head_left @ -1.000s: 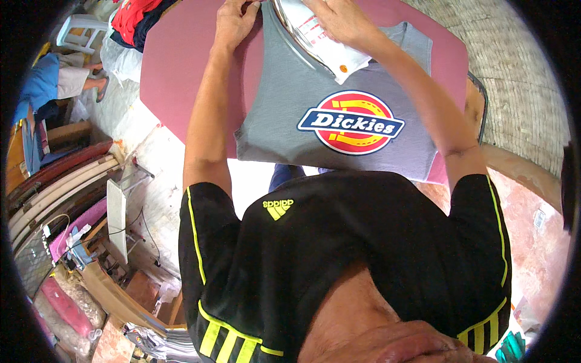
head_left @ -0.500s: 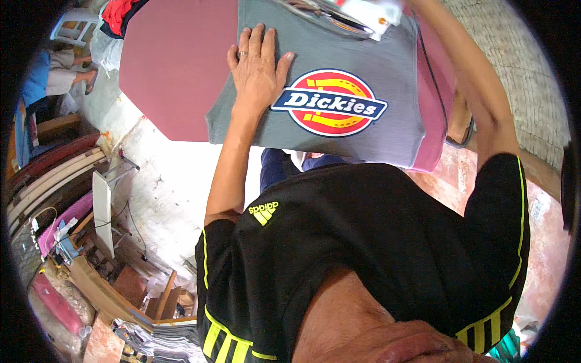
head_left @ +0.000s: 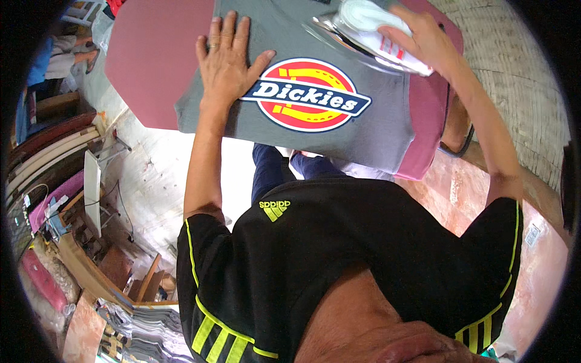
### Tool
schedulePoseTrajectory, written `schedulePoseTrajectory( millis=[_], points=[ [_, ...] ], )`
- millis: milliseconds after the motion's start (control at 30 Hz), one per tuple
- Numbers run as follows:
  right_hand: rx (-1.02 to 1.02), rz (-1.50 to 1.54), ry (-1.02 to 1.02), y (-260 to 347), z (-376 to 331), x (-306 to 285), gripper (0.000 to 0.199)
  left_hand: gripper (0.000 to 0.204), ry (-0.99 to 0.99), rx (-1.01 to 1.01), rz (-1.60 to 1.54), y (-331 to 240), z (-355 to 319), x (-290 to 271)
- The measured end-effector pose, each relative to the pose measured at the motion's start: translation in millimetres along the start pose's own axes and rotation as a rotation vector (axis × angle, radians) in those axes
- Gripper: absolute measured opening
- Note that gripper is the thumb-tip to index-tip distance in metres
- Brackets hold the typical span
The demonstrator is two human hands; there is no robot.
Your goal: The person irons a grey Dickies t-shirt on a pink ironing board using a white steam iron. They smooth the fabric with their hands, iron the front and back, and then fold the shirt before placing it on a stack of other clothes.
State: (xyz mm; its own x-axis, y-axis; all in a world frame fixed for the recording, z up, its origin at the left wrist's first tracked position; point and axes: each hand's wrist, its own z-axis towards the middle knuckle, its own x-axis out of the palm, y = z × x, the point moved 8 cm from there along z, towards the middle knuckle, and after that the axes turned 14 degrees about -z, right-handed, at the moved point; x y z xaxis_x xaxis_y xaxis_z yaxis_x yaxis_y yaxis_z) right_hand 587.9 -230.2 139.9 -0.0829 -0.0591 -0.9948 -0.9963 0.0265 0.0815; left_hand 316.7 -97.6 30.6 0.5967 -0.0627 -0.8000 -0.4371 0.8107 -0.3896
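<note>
A grey T-shirt with a large red, yellow and blue printed emblem is spread over a maroon padded ironing board. My left hand lies flat on the shirt at the emblem's upper left, fingers spread. At the upper right, my right hand is wrapped round the handle of a white iron with a shiny metal soleplate. The iron's tip points left, over the cloth above the emblem; whether the soleplate touches the cloth I cannot tell.
Stacked folded clothes sit at the lower left. Along the left are wooden shelving, leaning boards and a white panel. Another person's legs show at the upper left. A woven mat surface lies at the right.
The iron in my right hand has come nearer and down the shirt from the top edge. My left hand has slid left in the view, still flat, while the whole view has shifted slightly.
</note>
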Motion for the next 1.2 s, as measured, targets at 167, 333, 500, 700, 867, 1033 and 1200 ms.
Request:
schedulePoseTrajectory(
  millis=[167, 333, 500, 700, 867, 1033, 1200],
  points=[
    [-0.165, 0.054, -0.016, 43, 32, -10, 0.032, 0.083, 0.061, -0.117, 0.053, 5, -16, -14],
    [-0.099, -0.030, 0.029, 50, 24, -24, 0.033, 0.074, 0.076, -0.137, 0.111, -11, -9, -31],
    [-0.189, -0.066, -0.045, 54, 29, -12, 0.036, 0.085, 0.218, -0.243, 0.017, -7, -10, -22],
    [-0.190, 0.137, 0.033, 45, 48, 3, 0.030, 0.080, 0.070, -0.161, 0.108, 8, -19, -21],
    [-0.242, 0.219, -0.021, 62, 78, -13, 0.032, 0.060, -0.054, -0.290, 0.208, 38, -74, -76],
    [-0.672, 0.060, -0.166, 148, 139, -30, 0.034, 0.037, -0.263, -0.520, 0.058, 59, -125, -121],
    [-0.937, 0.021, 0.121, 211, 171, -17, 0.035, 0.022, -0.461, -0.509, -0.081, 65, -133, -117]
  ],
)
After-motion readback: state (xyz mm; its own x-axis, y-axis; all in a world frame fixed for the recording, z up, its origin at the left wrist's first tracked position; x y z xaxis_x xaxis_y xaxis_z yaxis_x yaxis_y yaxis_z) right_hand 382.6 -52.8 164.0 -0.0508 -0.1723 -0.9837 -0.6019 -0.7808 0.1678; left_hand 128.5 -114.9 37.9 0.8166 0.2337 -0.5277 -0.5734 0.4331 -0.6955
